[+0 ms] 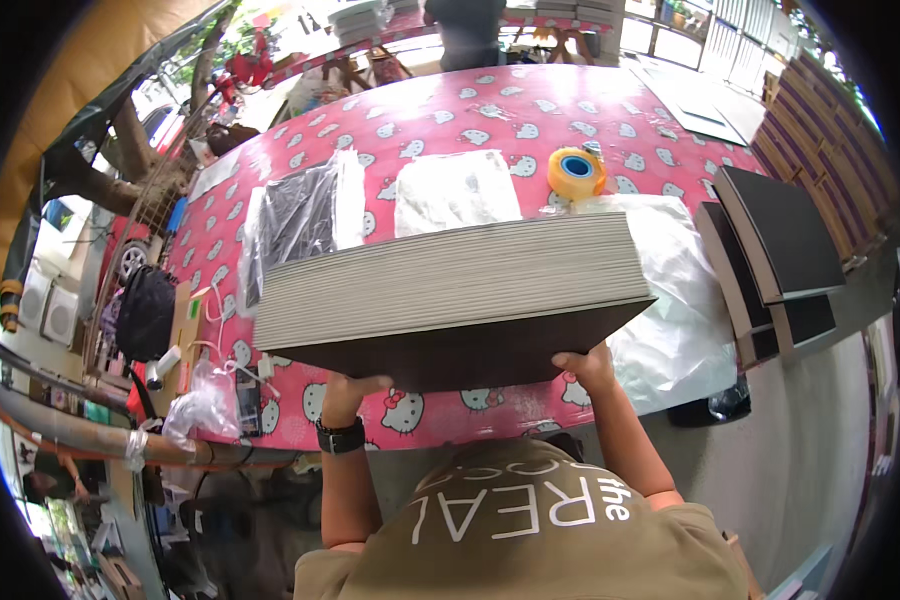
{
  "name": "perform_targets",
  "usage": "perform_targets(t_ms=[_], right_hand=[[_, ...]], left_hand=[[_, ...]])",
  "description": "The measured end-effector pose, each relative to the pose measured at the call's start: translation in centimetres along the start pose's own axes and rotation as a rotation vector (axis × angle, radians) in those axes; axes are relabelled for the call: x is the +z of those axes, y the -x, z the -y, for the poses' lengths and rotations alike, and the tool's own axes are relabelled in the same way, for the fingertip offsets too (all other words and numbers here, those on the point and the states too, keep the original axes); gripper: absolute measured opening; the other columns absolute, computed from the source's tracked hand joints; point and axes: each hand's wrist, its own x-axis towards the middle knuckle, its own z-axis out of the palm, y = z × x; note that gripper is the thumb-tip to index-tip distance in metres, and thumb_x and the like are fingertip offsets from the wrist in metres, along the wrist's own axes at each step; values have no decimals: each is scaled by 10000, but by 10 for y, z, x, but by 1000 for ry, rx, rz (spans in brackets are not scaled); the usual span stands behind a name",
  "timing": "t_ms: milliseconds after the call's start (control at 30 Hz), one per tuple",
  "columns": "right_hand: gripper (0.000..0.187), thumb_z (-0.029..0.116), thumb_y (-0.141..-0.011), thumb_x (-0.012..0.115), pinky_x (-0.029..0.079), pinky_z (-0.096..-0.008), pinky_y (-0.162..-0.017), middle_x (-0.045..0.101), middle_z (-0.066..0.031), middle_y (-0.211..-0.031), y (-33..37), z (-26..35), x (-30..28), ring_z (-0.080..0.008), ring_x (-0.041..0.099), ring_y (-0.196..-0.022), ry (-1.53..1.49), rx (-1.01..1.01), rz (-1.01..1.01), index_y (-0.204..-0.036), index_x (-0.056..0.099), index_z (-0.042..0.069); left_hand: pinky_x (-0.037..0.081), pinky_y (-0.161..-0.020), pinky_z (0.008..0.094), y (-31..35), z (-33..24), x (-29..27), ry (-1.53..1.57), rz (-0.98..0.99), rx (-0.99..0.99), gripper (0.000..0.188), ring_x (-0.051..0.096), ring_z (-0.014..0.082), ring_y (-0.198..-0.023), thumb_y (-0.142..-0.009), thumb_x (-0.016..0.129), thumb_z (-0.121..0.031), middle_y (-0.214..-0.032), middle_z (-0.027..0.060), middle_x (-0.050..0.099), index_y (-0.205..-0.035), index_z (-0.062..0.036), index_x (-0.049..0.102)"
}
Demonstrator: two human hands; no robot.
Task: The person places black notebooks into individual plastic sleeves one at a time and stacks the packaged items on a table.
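A thick stack of thin boards (450,275) with pale grey edges and a black face toward me is held up over the near part of the table. My left hand (350,395) grips its lower left, thumb lying against the black face. Gripping the lower right is my right hand (587,366), its thumb also on that face. The stack hides the other fingers of both hands. Beyond the stack lie a clear plastic bag with something black in it (305,210) and a white plastic bag (455,188). Crumpled clear plastic (675,310) spreads to the right of the stack.
A pink patterned cloth (410,110) covers the table. A yellow tape roll (576,176) stands beyond the stack. Black panels (775,235) are piled at the right edge. A black bag (147,312) and white cables (210,325) are at the left. Someone (470,35) stands at the far side.
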Motion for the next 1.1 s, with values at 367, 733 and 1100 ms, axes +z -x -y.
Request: perform_targets(t_ms=[367,733,1100], right_hand=[[730,155,-557,771,426,-309,-800,509,-95,-1045,7,-7,-6,-193,514,-945,74,-159,-99,-1148,380,-19],[567,125,-603,731,410,-312,-804,529,-89,-975,12,-1,7,-179,504,-897,39,-106,-118,-1073,452,-28],[790,336,-556,779,409,-324,-786,499,-89,-1030,23,-29,-9,-202,495,-918,88,-149,-186,-1144,394,-25]], left_hand=[[476,-705,288,1,22,-7,-72,-81,78,530,556,183,-798,-493,726,41,-904,69,577,-987,8,536],[452,-550,233,4,11,5,-146,-70,-169,350,545,119,-624,-562,695,12,-753,51,585,-891,-7,578],[441,-724,286,12,10,2,-114,154,106,549,513,152,-883,-550,733,-1,-966,63,559,-1049,-4,505]])
